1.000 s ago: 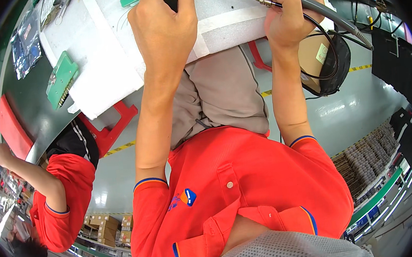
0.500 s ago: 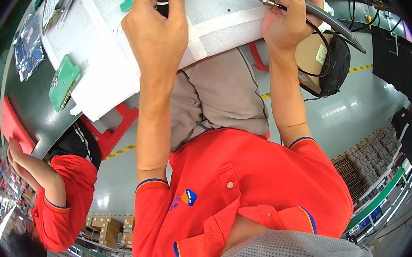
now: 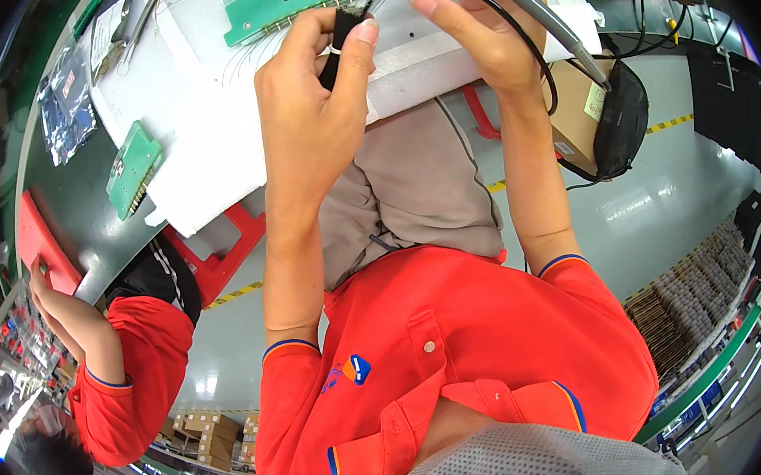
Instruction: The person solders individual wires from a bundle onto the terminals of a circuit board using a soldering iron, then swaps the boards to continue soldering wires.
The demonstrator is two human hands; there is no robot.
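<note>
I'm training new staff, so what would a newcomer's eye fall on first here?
First, the bright red polo shirt filling the lower middle. Then, at the top, the long green circuit board with metal pins on white foam, just beyond the left hand, which grips a black brush-like tool. To its right, a thick grey hose crosses the right hand.

1. Bench scene: a foam slab (image 3: 200,145) lies across a workbench (image 3: 79,205), a large circuit board (image 3: 315,3) on its far side.
2. At the slab's left edge, a small circuit board (image 3: 133,166); farther left, a plastic bag (image 3: 68,111) on the bench.
3. Left hand (image 3: 310,99), a strip (image 3: 345,37) in its fingers, nearer than the large board; right hand (image 3: 504,46) to its right.
4. Right, beyond the slab, a carton (image 3: 573,107); left, a co-worker (image 3: 148,375).
</note>
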